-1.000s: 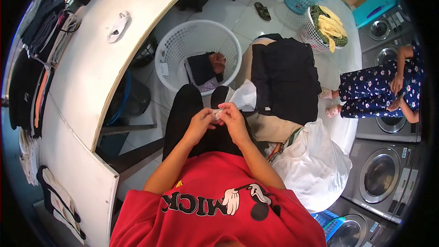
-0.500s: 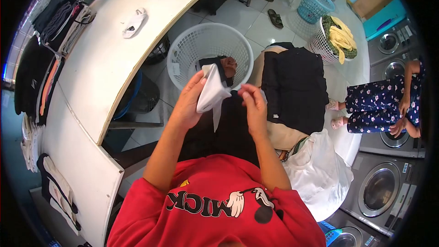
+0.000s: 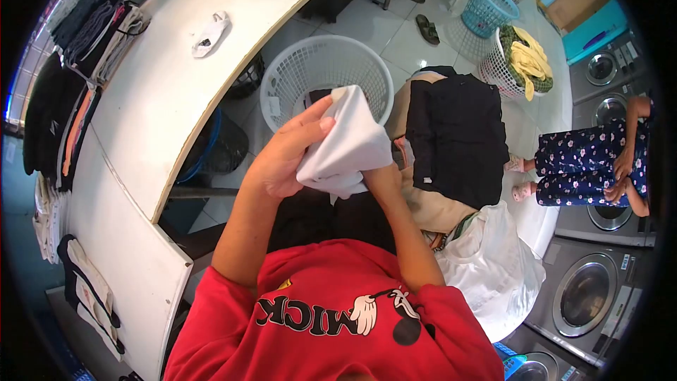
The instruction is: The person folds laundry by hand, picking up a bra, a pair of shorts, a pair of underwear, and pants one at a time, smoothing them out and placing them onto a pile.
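Note:
A white cloth (image 3: 347,142) is held up in front of my body, above the near side of a white laundry basket (image 3: 282,74). My left hand (image 3: 293,152) grips its left side, with the thumb and fingers on the fabric. My right hand (image 3: 383,180) is at the lower right of the cloth, partly behind it, and its fingertips are hidden. Dark clothing shows in the basket behind the cloth. Just right of my hands, folded black clothes (image 3: 458,137) lie on beige fabric (image 3: 430,208).
A curved white table (image 3: 141,134) holds a small white item (image 3: 211,34) and stacked clothes (image 3: 92,28). A white plastic bag (image 3: 493,268) lies at right. Beyond are a blue basket (image 3: 486,10), a basket with yellow cloth (image 3: 529,60), washing machines (image 3: 585,293) and a person in floral clothes (image 3: 578,162).
The white cloth is spread wider and covers more of the basket. My right hand has moved in from beside the cloth to its lower right edge.

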### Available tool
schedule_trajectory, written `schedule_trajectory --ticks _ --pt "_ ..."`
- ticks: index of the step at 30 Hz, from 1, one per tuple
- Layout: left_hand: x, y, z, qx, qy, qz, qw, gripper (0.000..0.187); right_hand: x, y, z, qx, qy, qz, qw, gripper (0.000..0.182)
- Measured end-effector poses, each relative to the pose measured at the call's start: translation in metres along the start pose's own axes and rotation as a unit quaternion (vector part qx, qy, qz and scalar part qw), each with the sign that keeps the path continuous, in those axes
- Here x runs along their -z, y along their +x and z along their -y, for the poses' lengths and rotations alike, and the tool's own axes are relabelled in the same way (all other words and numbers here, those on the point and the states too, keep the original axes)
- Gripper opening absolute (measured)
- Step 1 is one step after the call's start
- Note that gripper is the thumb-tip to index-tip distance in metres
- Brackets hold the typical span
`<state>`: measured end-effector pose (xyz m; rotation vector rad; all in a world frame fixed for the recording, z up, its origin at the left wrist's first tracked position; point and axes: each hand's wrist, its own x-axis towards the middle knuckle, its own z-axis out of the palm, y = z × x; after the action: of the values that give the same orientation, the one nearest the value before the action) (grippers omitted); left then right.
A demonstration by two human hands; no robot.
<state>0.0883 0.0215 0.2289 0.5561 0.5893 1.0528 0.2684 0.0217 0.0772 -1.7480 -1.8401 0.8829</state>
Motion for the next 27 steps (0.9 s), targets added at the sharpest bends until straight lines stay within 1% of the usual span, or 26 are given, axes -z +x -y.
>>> schedule_trajectory --ticks 1,2,3,4,5,6,7,8,9,10,11,12,13,15,16,17,18,19,20,21,22,23,25,26,27 --pt "-0.002 -0.001 0.001 0.018 0.015 0.027 0.999 0.056 0.004 -0.004 0.001 -0.068 -0.075 0.041 0.994 0.055" --pt "-0.003 -0.001 0.003 0.035 0.03 0.055 0.997 0.055 0.001 -0.005 -0.004 -0.055 -0.127 0.038 0.99 0.044" --pt "-0.005 -0.001 0.008 0.057 0.053 0.074 0.994 0.057 -0.022 -0.002 -0.033 -0.057 -0.128 0.037 0.989 0.044" --pt "-0.011 -0.005 0.011 0.088 0.071 0.105 0.988 0.054 -0.033 0.002 -0.032 -0.052 0.173 0.114 0.977 0.038" --pt "-0.017 -0.009 0.015 0.12 0.089 0.135 0.98 0.051 -0.037 0.004 -0.035 -0.042 0.458 0.179 0.87 0.033" --pt "-0.012 -0.008 0.024 0.094 0.213 0.22 0.947 0.044 -0.023 -0.004 -0.05 -0.137 0.644 0.225 0.718 0.042" --pt "-0.007 -0.007 0.031 0.065 0.333 0.299 0.892 0.038 0.035 -0.015 0.007 -0.252 0.778 0.231 0.527 0.052" --pt "-0.015 -0.011 0.024 0.072 0.369 0.335 0.864 0.024 0.044 -0.007 0.026 -0.12 0.754 0.311 0.566 0.039" --pt "-0.012 -0.012 0.023 0.071 0.372 0.334 0.863 0.024 0.047 0.004 0.037 0.017 0.711 0.383 0.589 0.029" --pt "-0.005 -0.013 0.021 0.077 0.476 0.296 0.825 0.021 0.047 0.007 0.034 0.019 0.711 0.384 0.589 0.029" --pt "0.003 -0.014 0.02 0.082 0.574 0.254 0.774 0.019 0.048 0.01 0.028 -0.066 0.723 0.275 0.631 0.029" --pt "0.019 -0.015 0.024 0.02 0.612 0.212 0.761 0.019 0.051 0.014 0.022 -0.15 0.72 0.158 0.659 0.029" --pt "0.037 -0.014 0.027 -0.012 0.63 0.177 0.756 0.02 0.058 0.018 0.015 -0.147 0.72 0.157 0.659 0.029" --pt "0.067 -0.008 0.022 -0.098 0.711 0.132 0.683 0.016 0.078 0.025 -0.001 0.009 0.629 0.193 0.753 0.021" --pt "0.072 -0.007 0.018 -0.099 0.712 0.136 0.682 0.016 0.093 0.028 -0.005 0.038 0.527 0.238 0.815 0.018" --pt "0.076 -0.007 0.015 -0.116 0.802 0.082 0.58 0.013 0.109 0.028 -0.003 0.064 0.416 0.279 0.863 0.015" --pt "0.079 -0.006 0.013 -0.13 0.875 0.025 0.466 0.01 0.121 0.026 0.003 0.1 0.343 0.316 0.879 0.012" --pt "0.085 -0.004 0.012 -0.131 0.874 0.024 0.467 0.01 0.132 0.023 0.009 0.1 0.341 0.316 0.88 0.012" --pt "0.092 0.003 0.009 -0.118 0.893 0.0 0.434 0.01 0.142 0.02 0.015 0.2 0.06 0.308 0.928 0.012" --pt "0.097 0.009 0.007 -0.106 0.911 -0.025 0.398 0.009 0.149 0.02 0.017 0.282 -0.227 0.27 0.892 0.012" --pt "0.099 0.014 0.004 -0.091 0.915 -0.036 0.391 0.011 0.151 0.017 0.013 0.38 -0.3 0.214 0.849 0.012" --pt "0.101 0.02 0.003 -0.096 0.915 -0.038 0.389 0.011 0.154 0.016 0.01 0.381 -0.303 0.21 0.848 0.012" --pt "0.101 0.029 0.0 -0.168 0.902 -0.061 0.393 0.011 0.16 0.015 0.009 0.467 -0.369 0.088 0.799 0.014" --pt "0.1 0.03 -0.003 -0.171 0.902 -0.06 0.392 0.011 0.168 0.015 0.013 0.465 -0.405 0.052 0.786 0.016" --pt "0.099 0.03 -0.007 -0.178 0.891 -0.064 0.412 0.01 0.175 0.016 0.015 0.464 -0.406 0.049 0.786 0.016"
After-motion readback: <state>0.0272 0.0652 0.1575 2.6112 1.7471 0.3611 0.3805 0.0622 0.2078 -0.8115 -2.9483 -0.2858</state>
